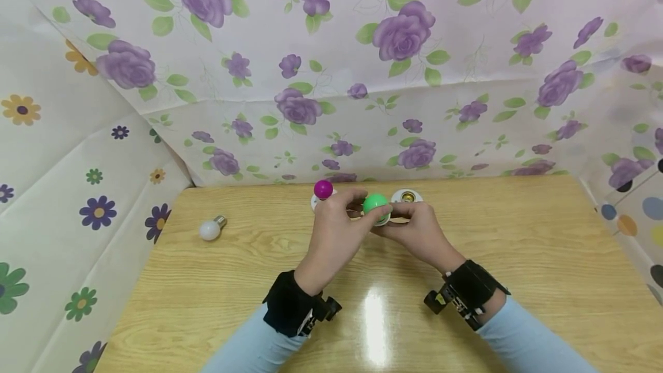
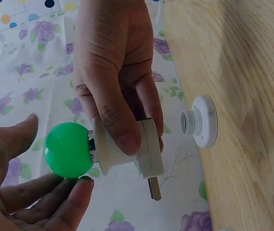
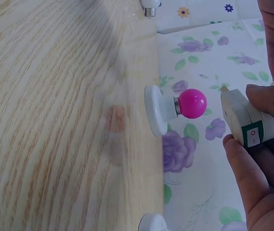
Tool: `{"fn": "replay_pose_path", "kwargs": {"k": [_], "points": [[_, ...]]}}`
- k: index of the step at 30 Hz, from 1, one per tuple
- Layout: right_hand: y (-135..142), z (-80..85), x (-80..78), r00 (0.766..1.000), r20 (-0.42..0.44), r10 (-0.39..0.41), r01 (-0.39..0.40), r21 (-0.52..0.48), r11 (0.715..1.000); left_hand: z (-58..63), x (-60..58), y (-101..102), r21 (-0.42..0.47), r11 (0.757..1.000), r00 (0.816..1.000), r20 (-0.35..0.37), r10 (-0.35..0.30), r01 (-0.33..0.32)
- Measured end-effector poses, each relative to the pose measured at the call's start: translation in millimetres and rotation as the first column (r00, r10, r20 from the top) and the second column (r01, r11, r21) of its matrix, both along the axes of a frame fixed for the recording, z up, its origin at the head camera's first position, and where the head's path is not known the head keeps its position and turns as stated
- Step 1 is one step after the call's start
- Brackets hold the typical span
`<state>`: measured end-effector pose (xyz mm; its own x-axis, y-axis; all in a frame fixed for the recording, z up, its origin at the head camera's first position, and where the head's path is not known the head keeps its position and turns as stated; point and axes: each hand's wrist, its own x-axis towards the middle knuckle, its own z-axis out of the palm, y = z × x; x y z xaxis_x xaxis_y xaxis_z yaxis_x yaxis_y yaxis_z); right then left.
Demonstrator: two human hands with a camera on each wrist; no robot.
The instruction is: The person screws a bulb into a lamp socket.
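My right hand grips a white plug-in bulb socket with metal plug prongs and a rocker switch. A round green bulb sits in its mouth; some of the bulb's metal base shows at the rim. My left hand is around the bulb. In the left wrist view its fingertips touch the bulb's side, while the thumb stands apart from it. Both hands hold these above the table near its back edge.
On the wooden table, a magenta bulb stands in a round white lamp base. Right of it is another white base with a bare threaded socket. A white bulb lies at the left. Flowered sheets hang behind.
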<state>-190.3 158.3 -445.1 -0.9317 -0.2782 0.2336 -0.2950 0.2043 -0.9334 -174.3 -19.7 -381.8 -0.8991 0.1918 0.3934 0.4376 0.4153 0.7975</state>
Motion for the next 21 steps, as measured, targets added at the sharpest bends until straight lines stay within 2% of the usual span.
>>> {"fn": "replay_pose_path", "kwargs": {"k": [11, 18, 21], "points": [[1.0, -0.6, 0.6, 1.0, 0.006, -0.004, 0.004, 0.032, 0.999, -0.6, -0.3, 0.1, -0.06, 0.998, 1.0, -0.017, -0.009, 0.008], [-4.7, 28.2, 14.2, 1.0, -0.009, 0.0, 0.0, 0.041, 0.999, 1.3, 0.4, 0.7, -0.096, 0.995, 1.0, -0.001, -0.016, 0.016], [-4.6, 30.1, 14.7, 1.0, -0.012, 0.012, -0.012, 0.046, 0.999, 1.2, -0.2, 0.4, -0.105, 0.994, 0.999, -0.006, -0.034, 0.033]]}}
